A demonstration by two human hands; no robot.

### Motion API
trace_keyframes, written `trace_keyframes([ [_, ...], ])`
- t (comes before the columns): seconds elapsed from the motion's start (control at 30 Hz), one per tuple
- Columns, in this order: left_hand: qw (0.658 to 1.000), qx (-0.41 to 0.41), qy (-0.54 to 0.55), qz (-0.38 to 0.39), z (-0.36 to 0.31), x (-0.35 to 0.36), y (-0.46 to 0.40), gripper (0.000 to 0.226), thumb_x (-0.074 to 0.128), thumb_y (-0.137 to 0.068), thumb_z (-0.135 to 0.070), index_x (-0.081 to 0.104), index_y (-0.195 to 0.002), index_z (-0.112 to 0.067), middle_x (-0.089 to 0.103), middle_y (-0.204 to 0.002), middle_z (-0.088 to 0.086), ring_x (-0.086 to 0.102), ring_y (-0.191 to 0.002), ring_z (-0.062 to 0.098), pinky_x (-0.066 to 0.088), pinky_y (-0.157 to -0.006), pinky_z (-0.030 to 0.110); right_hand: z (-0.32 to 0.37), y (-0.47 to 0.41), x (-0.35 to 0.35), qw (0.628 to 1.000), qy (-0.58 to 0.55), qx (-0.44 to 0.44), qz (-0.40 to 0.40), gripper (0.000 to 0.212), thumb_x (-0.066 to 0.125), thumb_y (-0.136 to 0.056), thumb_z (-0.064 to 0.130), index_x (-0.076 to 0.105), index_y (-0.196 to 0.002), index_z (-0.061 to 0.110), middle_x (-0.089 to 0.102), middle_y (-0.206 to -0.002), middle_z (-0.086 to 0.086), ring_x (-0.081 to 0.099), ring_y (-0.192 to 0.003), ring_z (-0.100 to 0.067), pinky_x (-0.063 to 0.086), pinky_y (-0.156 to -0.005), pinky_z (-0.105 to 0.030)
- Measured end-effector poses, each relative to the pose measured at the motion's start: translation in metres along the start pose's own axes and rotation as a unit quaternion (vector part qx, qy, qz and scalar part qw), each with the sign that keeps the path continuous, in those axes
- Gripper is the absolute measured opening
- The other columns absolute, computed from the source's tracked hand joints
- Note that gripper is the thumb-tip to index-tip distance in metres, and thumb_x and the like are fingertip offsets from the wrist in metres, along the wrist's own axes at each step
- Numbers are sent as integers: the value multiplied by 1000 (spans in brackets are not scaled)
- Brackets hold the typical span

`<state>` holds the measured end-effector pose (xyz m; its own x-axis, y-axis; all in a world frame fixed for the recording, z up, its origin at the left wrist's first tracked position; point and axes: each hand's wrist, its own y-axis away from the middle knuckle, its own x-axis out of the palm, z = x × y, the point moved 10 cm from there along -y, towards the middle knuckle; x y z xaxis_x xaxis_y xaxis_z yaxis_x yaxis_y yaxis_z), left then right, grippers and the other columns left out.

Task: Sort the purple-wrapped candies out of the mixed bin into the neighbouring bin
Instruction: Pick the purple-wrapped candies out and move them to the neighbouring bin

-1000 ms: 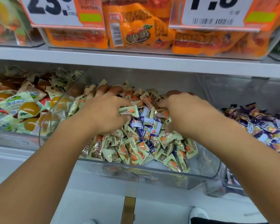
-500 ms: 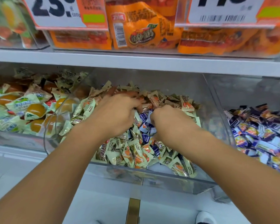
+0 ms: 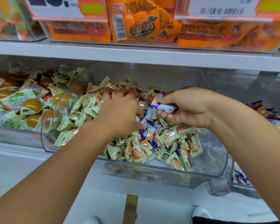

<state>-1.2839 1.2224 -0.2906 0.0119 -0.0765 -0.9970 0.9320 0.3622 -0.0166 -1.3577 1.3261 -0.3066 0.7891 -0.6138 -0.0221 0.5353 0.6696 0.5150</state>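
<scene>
Gripping two purple candies [image 3: 164, 106], right hand [image 3: 187, 109]

Left hand [image 3: 120, 113]: palm down, fingers spread and dug in, forearm reaching forward.
Right hand [image 3: 187, 107]: raised, fingers curled, pinching purple candies [image 3: 164, 107].

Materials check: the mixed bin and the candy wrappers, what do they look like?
Mixed bin: clear rigid plastic, probably acrylic; the candies show through its glossy, rounded front wall. Purple-wrapped candies in the right hand: thin glossy film, crinkled with highlights. Cream-wrapped candies: similar film with serrated ends, some looking metallic, possibly foil-lined.
</scene>
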Motion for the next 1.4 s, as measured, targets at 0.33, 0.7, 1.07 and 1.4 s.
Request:
trace_keyframes([
  [0.33,933,23,299,-199,20,-44,7,20,60,-70,-38,56,-65,-18,54,-79,2,52,-71,18,41,-65,28,0,-8,-5,998,66,-2,-23,34,62,-94,40,52,-72,18,57,-60,-2,47,-47,-12,37,-40,-18],
  [0.7,939,38,324,-108,5,-28,7,17,50,-87,-10,42,-78,-23,51,-65,2,45,-52,19,36,-51,33,-2,-7,50,768,628,-125,16,40,81,-81,35,71,-118,21,69,-105,1,67,-91,-22,56,-83,-35],
  [1.07,995,74,43,42,-24,4,4,40,75,-72,-63,68,-101,-36,55,-94,-13,58,-92,17,45,-72,31,15,5,7,724,680,-102,-43,5,68,-87,9,66,-84,13,69,-91,-4,67,-84,-23,59,-73,-32],
  [1.4,999,41,10,11,-38,8,2,40,72,-73,-67,68,-82,-28,58,-87,-9,59,-80,16,39,-62,28,8,13,19,769,629,-110,11,23,80,-84,24,75,-106,22,71,-105,2,65,-98,-19,51,-79,-28],
])
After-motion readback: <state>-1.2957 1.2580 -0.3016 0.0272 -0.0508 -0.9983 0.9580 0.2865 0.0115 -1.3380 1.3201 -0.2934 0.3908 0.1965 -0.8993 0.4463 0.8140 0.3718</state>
